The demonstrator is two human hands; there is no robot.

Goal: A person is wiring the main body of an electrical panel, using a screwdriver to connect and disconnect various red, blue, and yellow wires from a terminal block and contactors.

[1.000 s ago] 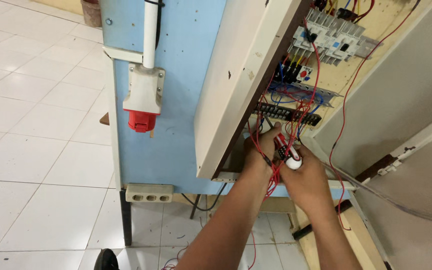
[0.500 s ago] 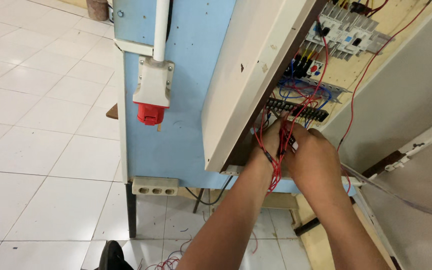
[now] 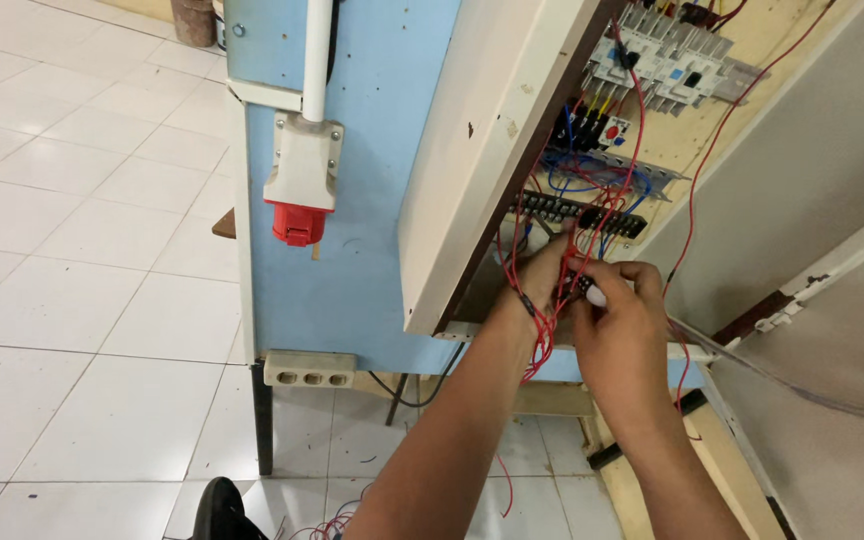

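Since a moment ago both hands have crept up toward the black terminal strip (image 3: pixel 577 213). Around me: white tiled floor (image 3: pixel 72 300), blue panel (image 3: pixel 372 150), open cream door (image 3: pixel 492 150). My left hand (image 3: pixel 537 285) pinches red wires (image 3: pixel 542 330); my right hand (image 3: pixel 624 320) closes on a small tool, I judge mid-termination, needing steady aim.

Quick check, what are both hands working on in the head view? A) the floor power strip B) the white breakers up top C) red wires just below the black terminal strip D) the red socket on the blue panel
C: the left hand and right hand meet on a bundle of red wires just under the black terminal strip.
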